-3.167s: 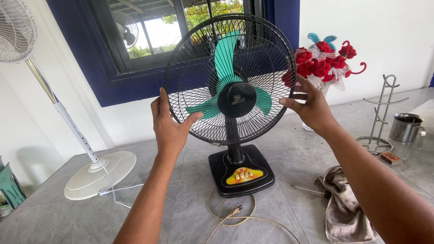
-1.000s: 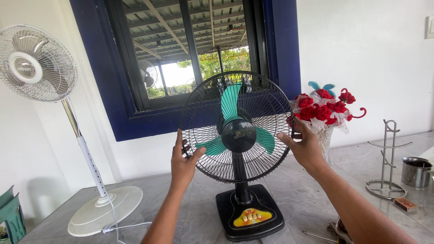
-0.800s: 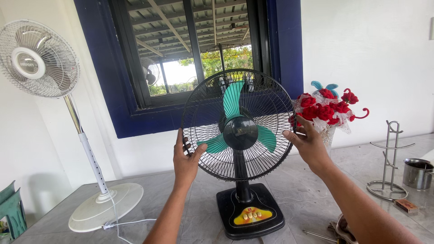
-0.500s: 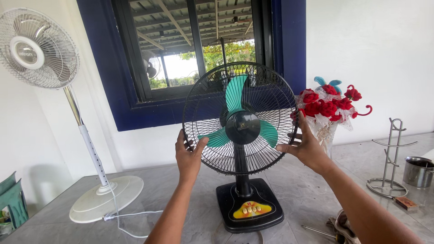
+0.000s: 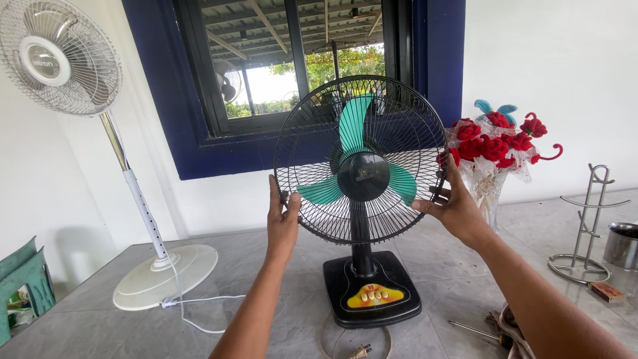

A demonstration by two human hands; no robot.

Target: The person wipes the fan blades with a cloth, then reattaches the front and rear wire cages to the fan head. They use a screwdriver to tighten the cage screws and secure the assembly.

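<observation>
Head view, the only one: a black desk fan (image 5: 360, 199) with green blades stands upright on the grey marble worktop (image 5: 86, 326), in front of the blue-framed window (image 5: 292, 66). Both hands take its round wire guard (image 5: 312, 126) from opposite sides, which keeps the cage even between them. The left hand (image 5: 282, 219) has a clenched grip on the guard's lower left rim, thumb in front on the wires and fingers behind. The right hand (image 5: 453, 207) is at the right rim, palm to the edge, fingers spread and curled on the wires. The fan's base (image 5: 372, 292) rests flat and its unplugged cord (image 5: 352, 346) lies coiled before it. A white pedestal fan (image 5: 73, 100) stands well apart at the left, and a vase of red flowers (image 5: 495, 153) is just behind the right hand.
</observation>
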